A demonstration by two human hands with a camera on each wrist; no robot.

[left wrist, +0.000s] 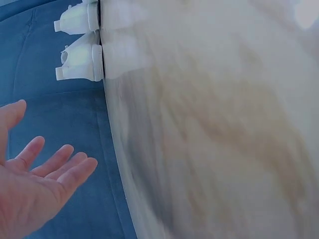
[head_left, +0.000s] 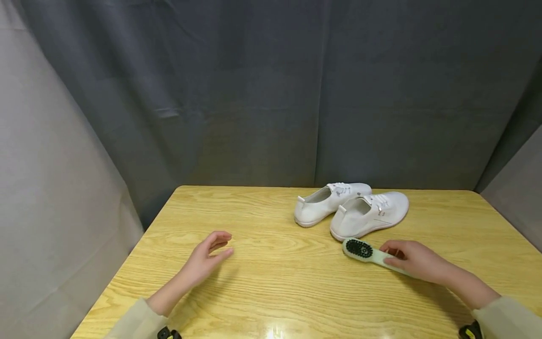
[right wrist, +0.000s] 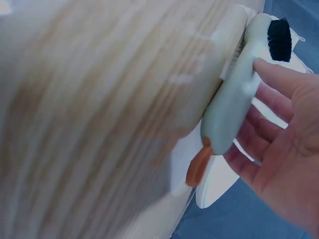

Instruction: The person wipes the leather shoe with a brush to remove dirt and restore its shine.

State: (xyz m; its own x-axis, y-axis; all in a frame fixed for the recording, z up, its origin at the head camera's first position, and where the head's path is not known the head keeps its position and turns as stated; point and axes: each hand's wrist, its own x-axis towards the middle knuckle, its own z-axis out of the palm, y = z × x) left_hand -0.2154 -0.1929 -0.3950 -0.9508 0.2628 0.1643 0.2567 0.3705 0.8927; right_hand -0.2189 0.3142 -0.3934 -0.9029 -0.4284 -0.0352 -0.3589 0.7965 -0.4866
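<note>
A pale green shoe brush (head_left: 378, 257) with dark bristles facing up lies low over the right half of the table. My right hand (head_left: 417, 260) holds its handle, thumb on one side and fingers on the other. In the right wrist view, an orange loop hangs from the handle end of the brush (right wrist: 232, 99). Just beyond the brush head is a pair of white lace-up shoes, the nearer shoe (head_left: 372, 214) partly overlapping the farther shoe (head_left: 315, 207). Over the left side of the table, my left hand (head_left: 207, 259) is held with fingers loosely bent and nothing in them.
The wooden table (head_left: 271, 292) has a glossy top, with its far edge close behind the shoes. A dark grey curtain (head_left: 254, 94) hangs behind it. Light fabric panels (head_left: 51, 188) stand at the left and right sides.
</note>
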